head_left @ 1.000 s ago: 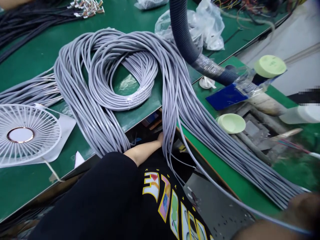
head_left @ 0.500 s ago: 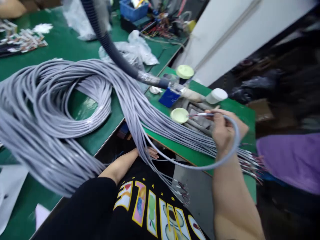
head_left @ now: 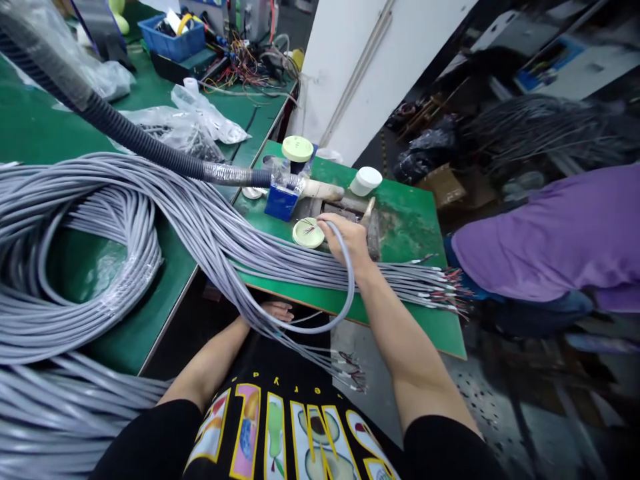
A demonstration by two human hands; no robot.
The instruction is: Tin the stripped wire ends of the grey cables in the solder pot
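My right hand (head_left: 346,239) is closed around the end of one grey cable (head_left: 334,319), which loops down and back under the bench edge. The cable's stripped wire tips lie over a small pale green dish (head_left: 308,233). My left hand (head_left: 278,311) is below the table edge, under the hanging grey cables (head_left: 215,227), with its fingers partly hidden. A big coil of the same grey cables (head_left: 75,267) covers the green bench at left. More cable ends with stripped coloured wires (head_left: 440,283) lie across the small green table (head_left: 410,220).
A black corrugated hose (head_left: 120,127) runs across the bench to a blue block (head_left: 281,200). A green-lidded jar (head_left: 297,152) and a white cup (head_left: 365,181) stand behind. Plastic bags (head_left: 190,120) and a blue bin (head_left: 173,40) sit farther back. A person in purple (head_left: 545,240) is at right.
The view has swung right. My right hand has brought the cable end down and left onto the pale green dish. My left hand stays under the table edge.
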